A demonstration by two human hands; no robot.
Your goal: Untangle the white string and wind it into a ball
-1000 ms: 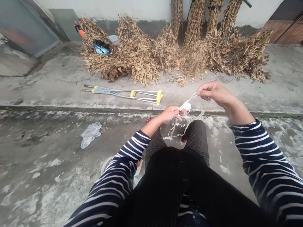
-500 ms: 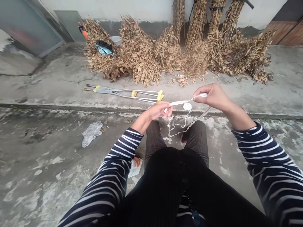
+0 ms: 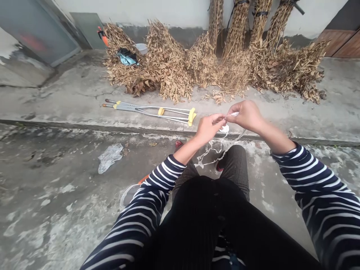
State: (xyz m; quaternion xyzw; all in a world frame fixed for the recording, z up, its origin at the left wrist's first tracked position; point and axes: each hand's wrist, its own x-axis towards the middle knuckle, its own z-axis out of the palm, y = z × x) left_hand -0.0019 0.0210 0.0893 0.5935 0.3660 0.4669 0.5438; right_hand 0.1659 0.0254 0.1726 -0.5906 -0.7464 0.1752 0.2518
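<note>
My left hand (image 3: pixel 207 129) and right hand (image 3: pixel 245 114) meet close together above my knees (image 3: pixel 236 157). The fingers of each are pressed together, pinching a short run of white strip (image 3: pixel 228 116) between them. A small white roll (image 3: pixel 224 129) hangs just under the hands, and a loose tangle (image 3: pixel 208 154) trails down between my legs to the concrete floor (image 3: pixel 56 195). To do this well, I judge the pinches should sit near each other so the strip stays flat and taut, with the tangle free of the knees so it can't snag. Crutches (image 3: pixel 152 110) lie to the far left, well apart, with dried leafy bundles (image 3: pixel 180 71) beyond them and a plastic bag (image 3: pixel 110 157) on the left.
</note>
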